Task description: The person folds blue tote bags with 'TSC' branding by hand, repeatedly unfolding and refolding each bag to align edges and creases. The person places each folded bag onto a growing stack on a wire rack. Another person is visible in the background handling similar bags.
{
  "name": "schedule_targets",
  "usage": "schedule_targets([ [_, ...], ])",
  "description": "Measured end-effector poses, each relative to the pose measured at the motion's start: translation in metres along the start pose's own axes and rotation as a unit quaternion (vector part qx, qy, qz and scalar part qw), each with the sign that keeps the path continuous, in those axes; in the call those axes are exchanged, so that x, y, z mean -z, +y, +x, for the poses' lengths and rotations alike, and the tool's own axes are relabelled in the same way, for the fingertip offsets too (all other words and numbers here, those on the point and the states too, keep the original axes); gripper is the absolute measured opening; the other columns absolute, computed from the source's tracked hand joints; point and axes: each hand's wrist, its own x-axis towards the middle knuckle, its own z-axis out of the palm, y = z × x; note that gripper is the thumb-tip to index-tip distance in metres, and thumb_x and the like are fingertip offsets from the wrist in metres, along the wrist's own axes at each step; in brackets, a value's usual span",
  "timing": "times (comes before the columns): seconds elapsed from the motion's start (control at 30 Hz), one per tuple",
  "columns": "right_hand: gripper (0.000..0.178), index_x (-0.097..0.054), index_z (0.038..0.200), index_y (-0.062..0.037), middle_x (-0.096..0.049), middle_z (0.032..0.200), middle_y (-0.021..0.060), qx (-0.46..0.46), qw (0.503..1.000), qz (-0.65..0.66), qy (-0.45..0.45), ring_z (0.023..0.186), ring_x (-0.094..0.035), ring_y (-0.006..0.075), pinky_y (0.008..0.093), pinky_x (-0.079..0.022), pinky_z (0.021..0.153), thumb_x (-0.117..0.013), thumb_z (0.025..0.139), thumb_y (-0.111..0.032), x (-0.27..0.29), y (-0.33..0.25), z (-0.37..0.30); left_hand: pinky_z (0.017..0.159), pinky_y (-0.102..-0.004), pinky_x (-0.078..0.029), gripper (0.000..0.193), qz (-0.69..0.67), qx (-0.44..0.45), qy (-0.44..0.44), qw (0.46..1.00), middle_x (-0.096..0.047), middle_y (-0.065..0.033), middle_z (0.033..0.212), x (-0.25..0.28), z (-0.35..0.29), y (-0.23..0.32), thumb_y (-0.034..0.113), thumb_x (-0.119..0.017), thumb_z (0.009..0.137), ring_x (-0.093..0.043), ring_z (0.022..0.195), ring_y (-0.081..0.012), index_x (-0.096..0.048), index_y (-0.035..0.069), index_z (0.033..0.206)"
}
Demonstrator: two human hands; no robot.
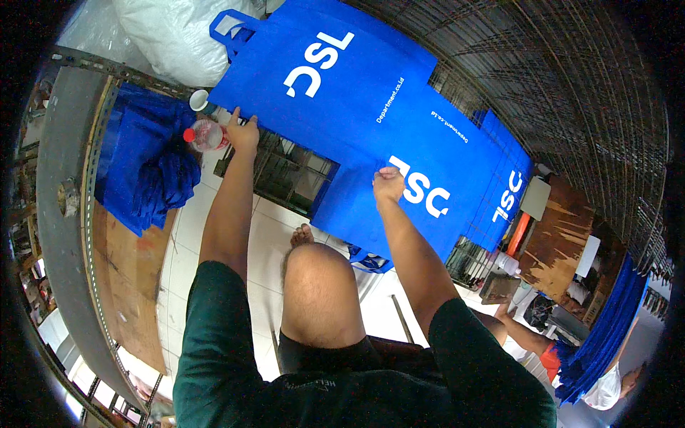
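Observation:
A flat blue tote bag with white print and a loop handle lies at the top centre, overlapping another blue tote bag to its lower right. My left hand touches the near left edge of the upper bag, its fingers stretched and apart. At the near right corner of that bag, my right hand is closed, with the fingers curled in and pinching at the cloth. The fingertips of the right hand are partly hidden. Farther right lies a third printed blue bag.
A red-capped plastic bottle and a white cup stand beside my left hand. Piled blue bags lie at left. Wire racks fill the upper right. Another person's arm shows at lower right, near hanging blue cloth.

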Motion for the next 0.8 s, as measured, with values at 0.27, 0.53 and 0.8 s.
schedule_targets([
  [0.27, 0.011, -0.063, 0.079, -0.0086, -0.067, 0.078, 0.0102, 0.069, 0.996, -0.054, 0.001, 0.074, -0.066, 0.0242, 0.0371, -0.052, 0.067, -0.068, 0.071, -0.013, 0.024, -0.034, -0.029, 0.095, -0.0391, -0.038, 0.06, -0.071, -0.004, -0.006, 0.997, -0.054, -0.0212, 0.118, -0.002, 0.025, -0.049, 0.011, -0.072, 0.069, -0.052, 0.109, -0.0325, -0.051, 0.003, 0.124],
  [0.53, 0.015, -0.062, 0.082, -0.0048, -0.066, 0.08, 0.0104, 0.119, 0.989, 0.075, -0.05, 0.075, -0.064, 0.0201, 0.0313, -0.049, 0.067, -0.068, 0.075, -0.016, 0.069, 0.005, -0.032, 0.095, -0.038, -0.038, 0.067, -0.043, -0.002, -0.013, 0.999, -0.044, -0.0222, 0.129, -0.004, 0.03, -0.06, 0.015, -0.072, 0.071, -0.052, 0.109, -0.0311, -0.043, 0.001, 0.129],
  [0.8, 0.008, -0.06, 0.084, -0.0021, -0.06, 0.075, 0.0027, 0.11, 0.983, 0.139, -0.049, 0.064, -0.053, 0.0094, 0.0242, -0.046, 0.061, -0.061, 0.081, -0.01, 0.202, 0.092, -0.058, 0.088, -0.0308, -0.042, 0.07, -0.094, -0.107, 0.065, 0.988, -0.042, -0.0202, 0.13, 0.046, -0.069, 0.011, 0.009, -0.067, 0.077, -0.051, 0.106, -0.0211, -0.029, 0.001, 0.135],
])
